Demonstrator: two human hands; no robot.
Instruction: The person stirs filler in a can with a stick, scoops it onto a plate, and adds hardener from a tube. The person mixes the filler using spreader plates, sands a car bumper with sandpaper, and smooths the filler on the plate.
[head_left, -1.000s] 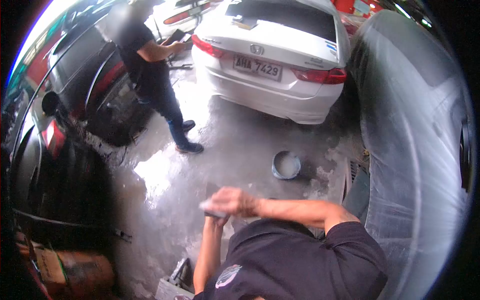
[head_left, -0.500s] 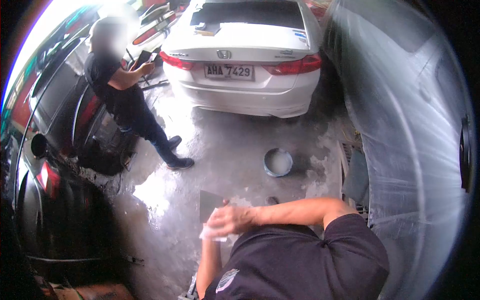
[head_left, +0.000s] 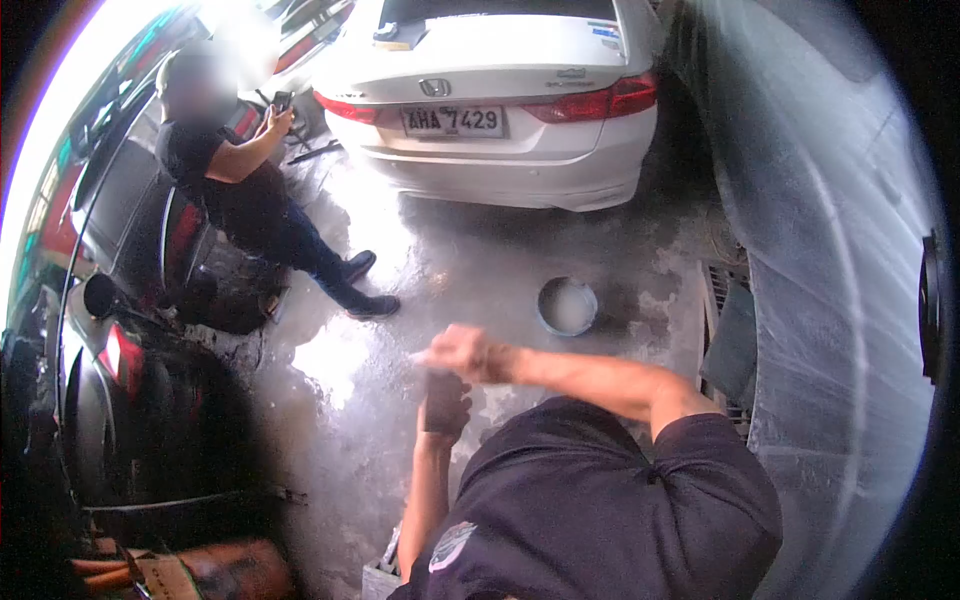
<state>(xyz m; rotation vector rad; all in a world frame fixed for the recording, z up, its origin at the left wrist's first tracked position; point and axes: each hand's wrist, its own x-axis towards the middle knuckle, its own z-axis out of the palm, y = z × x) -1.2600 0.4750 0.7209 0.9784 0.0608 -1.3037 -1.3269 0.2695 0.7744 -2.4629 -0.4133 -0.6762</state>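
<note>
In the head view, my right hand [head_left: 468, 354] is closed, with a bit of a white piece of cloth or paper [head_left: 420, 357] showing at its fingertips. Just beneath it, my left hand [head_left: 447, 408] is raised with fingers curled. Something dark seems to be in the left hand, but blur and shade hide what it is. Both hands are close together in front of my black shirt, above the wet concrete floor.
A blue bucket [head_left: 567, 306] of cloudy liquid stands ahead. Beyond is a white car [head_left: 480, 170]. Another person [head_left: 235, 180] stands left, holding a phone [head_left: 283, 101]. Dark cars line the left; clear plastic sheeting [head_left: 800, 250] drapes the right side.
Both hands have risen, and the white piece shows less now. A flat grey sheet seen by my left hand before is no longer distinct. The view has shifted slightly.
</note>
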